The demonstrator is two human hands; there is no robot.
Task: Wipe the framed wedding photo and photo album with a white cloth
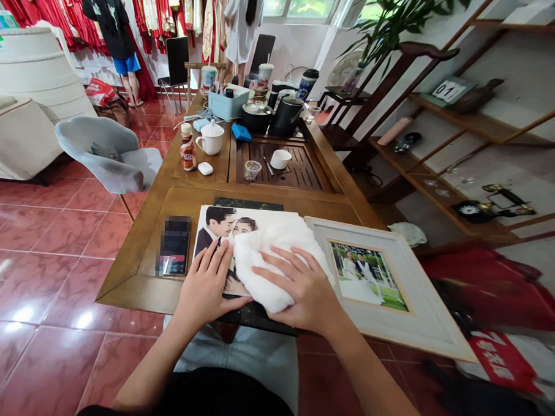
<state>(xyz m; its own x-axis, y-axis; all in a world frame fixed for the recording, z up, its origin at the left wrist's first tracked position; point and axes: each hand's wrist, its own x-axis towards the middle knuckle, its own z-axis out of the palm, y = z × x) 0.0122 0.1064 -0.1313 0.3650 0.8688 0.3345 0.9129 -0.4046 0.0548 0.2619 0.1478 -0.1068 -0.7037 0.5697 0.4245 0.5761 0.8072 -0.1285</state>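
Black clothing (196, 396) nearest; bunched white cloth (279, 234) under right fingers (274, 278).

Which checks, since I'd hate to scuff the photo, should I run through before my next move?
1. Left hand flat on the photo: ok, it lies over the lower left part.
2. Cloth between right hand and photo: ok, the fingers are spread over it.
3. Photo unmarked beneath the cloth: cannot tell, that part is covered.
4. Phone off the photo: ok, it lies to the left.
5. Frame fully on the table: not ok, it juts past the right edge.
6. Bottle upright, away from the photo: ok, it stands farther back.
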